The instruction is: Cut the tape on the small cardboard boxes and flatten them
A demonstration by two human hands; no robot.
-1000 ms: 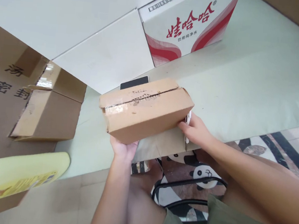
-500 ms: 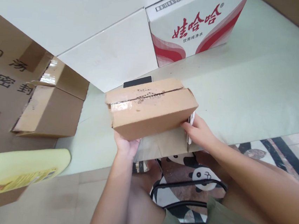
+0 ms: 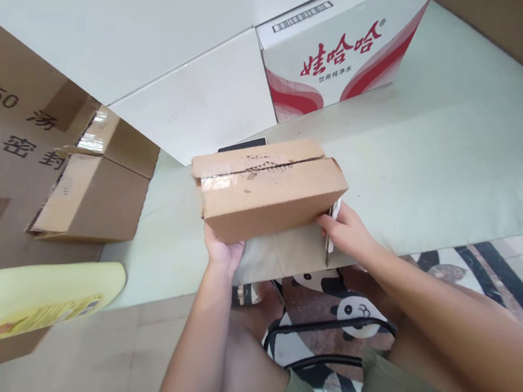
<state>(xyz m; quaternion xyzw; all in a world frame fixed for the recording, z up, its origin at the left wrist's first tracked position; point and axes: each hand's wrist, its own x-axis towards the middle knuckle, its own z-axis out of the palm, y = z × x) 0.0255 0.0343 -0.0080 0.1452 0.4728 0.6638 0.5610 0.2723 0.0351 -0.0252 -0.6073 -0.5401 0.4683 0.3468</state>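
A small brown cardboard box [image 3: 275, 194], tilted toward me, sits above the front part of the pale green surface. Clear tape covers its left end, and the seam along its top looks closed. My left hand [image 3: 223, 251] is closed around the lower left end of the box, its fingers partly hidden under it. My right hand [image 3: 350, 232], at the lower right corner, grips a slim white utility knife [image 3: 332, 227] with its pointed end downward. The fingertips of that hand are close against the box; contact is hard to make out.
Behind the box lie a dark flat device [image 3: 243, 145] and a large white carton [image 3: 202, 91]. A red-and-white water carton [image 3: 339, 62] stands beyond. Brown cartons [image 3: 99, 199] and a yellow bottle [image 3: 38, 304] are at left. The pale green surface [image 3: 455, 147] extends right.
The view has shifted slightly, so the background sits a little lower and the left cartons farther right. Both hands keep their hold, and the box is only slightly farther right in view.
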